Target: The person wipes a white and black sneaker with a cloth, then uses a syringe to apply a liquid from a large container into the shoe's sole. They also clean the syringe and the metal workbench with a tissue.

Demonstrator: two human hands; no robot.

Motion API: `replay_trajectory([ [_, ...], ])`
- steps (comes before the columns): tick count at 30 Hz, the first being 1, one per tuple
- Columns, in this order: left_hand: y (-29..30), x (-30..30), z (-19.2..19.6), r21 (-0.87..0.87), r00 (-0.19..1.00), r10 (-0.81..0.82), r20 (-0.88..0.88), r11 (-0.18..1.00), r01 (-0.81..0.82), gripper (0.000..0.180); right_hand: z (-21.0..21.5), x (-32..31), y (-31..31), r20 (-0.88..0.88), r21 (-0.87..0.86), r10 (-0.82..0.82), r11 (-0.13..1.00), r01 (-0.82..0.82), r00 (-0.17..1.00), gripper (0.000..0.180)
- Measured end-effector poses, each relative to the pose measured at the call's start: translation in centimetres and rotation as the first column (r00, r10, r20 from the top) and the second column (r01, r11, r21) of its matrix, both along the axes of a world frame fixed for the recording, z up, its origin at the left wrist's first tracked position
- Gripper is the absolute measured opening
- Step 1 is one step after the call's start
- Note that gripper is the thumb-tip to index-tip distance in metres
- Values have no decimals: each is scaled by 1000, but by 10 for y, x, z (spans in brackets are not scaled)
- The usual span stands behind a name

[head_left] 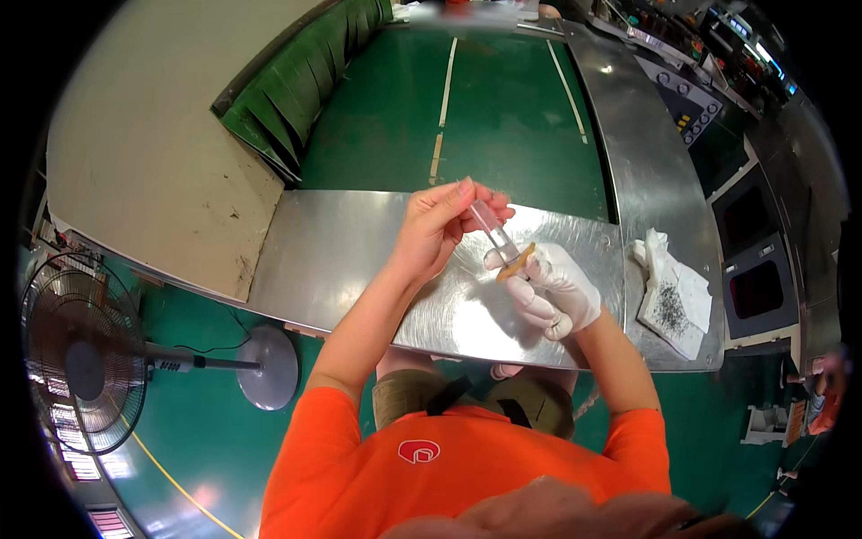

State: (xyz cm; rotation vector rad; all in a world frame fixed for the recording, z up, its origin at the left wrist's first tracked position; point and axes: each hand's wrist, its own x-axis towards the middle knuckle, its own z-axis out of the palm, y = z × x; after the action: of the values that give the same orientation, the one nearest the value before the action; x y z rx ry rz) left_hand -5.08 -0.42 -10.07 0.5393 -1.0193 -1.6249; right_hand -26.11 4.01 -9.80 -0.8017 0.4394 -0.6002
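Over the steel tabletop [359, 260], my bare left hand [437, 225] is closed round the upper end of a clear, slim tube-like piece [494, 231]. My right hand [558, 286], in a white glove, pinches a small flat tan piece [515, 263] between thumb and fingers. The lower end of the clear piece meets the tan piece, or lies right against it; I cannot tell if they are joined. The glove's other fingers curl below. To the right lies a folded white cloth [687, 301] strewn with small black bits.
Beyond the tabletop runs a green conveyor belt [512, 117], with a green slit curtain [287, 90] and a beige panel [162, 135] on its left. A fan [85, 368] stands at the left on the green floor. A control panel [682, 99] is at the far right.
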Motion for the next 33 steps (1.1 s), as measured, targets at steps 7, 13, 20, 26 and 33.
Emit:
replay_trajectory([
  [7, -5, -17, 3, 3, 973, -82, 215, 997, 83, 52, 7, 17, -9, -322, -235, -447, 892, 387, 835, 30],
  [13, -7, -18, -3, -4, 995, 46, 83, 999, -46, 45, 3, 8, -11, -112, -664, -576, 650, 371, 810, 54],
  [20, -5, -29, 1, 116, 996, -88, -22, 989, 90, 43, 14, 28, -1, 39, -393, -335, 861, 322, 942, 69],
  [26, 2, -26, 3, 124, 990, -69, -120, 989, 84, 40, 29, 11, 8, -269, -607, -210, 795, 4, 940, 90],
  [33, 17, -24, 15, 135, 996, -88, -34, 987, 91, 40, 41, -4, 18, -454, -846, -318, 446, -291, 832, 130],
])
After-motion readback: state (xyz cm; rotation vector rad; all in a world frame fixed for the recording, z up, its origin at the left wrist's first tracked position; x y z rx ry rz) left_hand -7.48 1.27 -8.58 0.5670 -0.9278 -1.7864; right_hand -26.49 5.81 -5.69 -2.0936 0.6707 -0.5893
